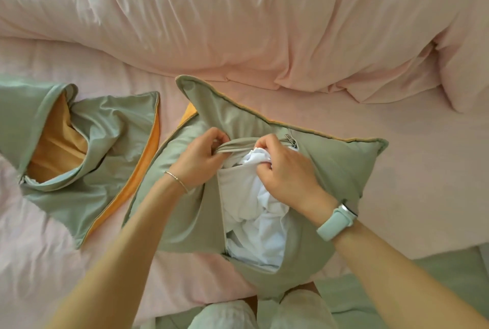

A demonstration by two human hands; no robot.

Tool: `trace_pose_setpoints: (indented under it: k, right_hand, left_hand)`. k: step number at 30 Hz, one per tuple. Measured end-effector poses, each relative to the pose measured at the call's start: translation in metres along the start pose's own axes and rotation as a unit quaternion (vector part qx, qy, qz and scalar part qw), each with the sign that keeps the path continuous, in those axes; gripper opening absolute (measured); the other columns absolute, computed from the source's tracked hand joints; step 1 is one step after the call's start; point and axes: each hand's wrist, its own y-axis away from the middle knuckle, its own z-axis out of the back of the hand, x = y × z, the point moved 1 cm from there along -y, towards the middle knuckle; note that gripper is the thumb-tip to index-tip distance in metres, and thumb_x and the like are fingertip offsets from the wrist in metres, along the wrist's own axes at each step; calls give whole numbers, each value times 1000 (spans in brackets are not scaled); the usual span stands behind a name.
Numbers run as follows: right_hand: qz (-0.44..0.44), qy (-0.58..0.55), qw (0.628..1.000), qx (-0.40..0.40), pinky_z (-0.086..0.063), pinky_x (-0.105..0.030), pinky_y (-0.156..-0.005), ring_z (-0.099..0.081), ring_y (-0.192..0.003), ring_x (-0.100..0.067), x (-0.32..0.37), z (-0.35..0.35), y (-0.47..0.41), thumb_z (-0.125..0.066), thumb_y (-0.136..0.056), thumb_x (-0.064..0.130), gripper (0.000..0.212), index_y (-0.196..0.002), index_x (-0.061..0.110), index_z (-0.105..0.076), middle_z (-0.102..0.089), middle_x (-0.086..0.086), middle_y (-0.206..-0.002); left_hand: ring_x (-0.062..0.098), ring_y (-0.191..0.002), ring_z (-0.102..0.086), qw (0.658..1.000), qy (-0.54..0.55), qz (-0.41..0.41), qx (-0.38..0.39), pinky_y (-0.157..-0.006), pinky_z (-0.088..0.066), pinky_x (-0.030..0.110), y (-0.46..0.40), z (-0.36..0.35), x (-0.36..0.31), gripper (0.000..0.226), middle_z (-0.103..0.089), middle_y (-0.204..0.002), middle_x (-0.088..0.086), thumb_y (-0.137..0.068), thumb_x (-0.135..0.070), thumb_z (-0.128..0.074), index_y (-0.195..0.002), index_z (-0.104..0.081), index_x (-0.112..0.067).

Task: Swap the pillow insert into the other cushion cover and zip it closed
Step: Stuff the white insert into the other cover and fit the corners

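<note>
A sage-green cushion cover lies on the bed in front of me with its zip opening spread wide. The white pillow insert shows crumpled inside that opening. My left hand pinches the far edge of the opening. My right hand grips a bunch of the white insert near the metal zip pull. A second green cover with orange lining lies limp and open at the left, with nothing visible inside.
A pink sheet covers the bed. A bulky pink duvet lies heaped across the back. A green fabric lies at the bottom right, and my knees show at the bottom edge.
</note>
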Motion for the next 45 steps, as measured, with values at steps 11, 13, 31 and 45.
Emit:
trace_pose_setpoints:
  k: [11, 13, 31, 45]
  right_hand:
    - [8, 78, 997, -26, -38, -30, -71, -55, -94, -29, 12, -17, -14, -32, -68, 26, 55, -118, 24, -57, -61, -6, -100]
    - [64, 126, 988, -62, -45, -24, -58, -61, -73, -25, 19, -22, -13, -40, -66, 23, 45, -100, 24, -70, -66, -1, -78]
    - [-17, 10, 999, 27, -32, -41, -81, -51, -104, -39, 36, -46, -48, -27, -100, 30, 35, -112, 4, -48, -59, -22, -112]
    - [-38, 51, 997, 48, -30, -37, -84, -54, -104, -34, 38, -58, -90, -39, -89, 14, 23, -109, 17, -49, -65, -15, -106]
  left_hand:
    - [16, -60, -45, 984, -120, -39, -124, -60, -32, 28, -3, 7, 3, 20, -57, -70, 5, -86, -23, -63, -99, -56, -9]
    - [20, -64, -44, 982, -95, -35, -162, -64, -33, 31, -7, 7, 8, 17, -55, -69, 3, -87, -18, -61, -99, -59, -6]
    - [0, -50, -41, 949, 174, -11, -262, -57, -35, 15, -24, 17, 17, 33, -46, -64, -1, -85, -2, -60, -84, -39, -28]
    - [28, -104, -54, 970, -137, -6, -203, -82, -30, 18, -53, 46, 25, 25, -62, -106, 16, -93, -13, -51, -114, -64, -7]
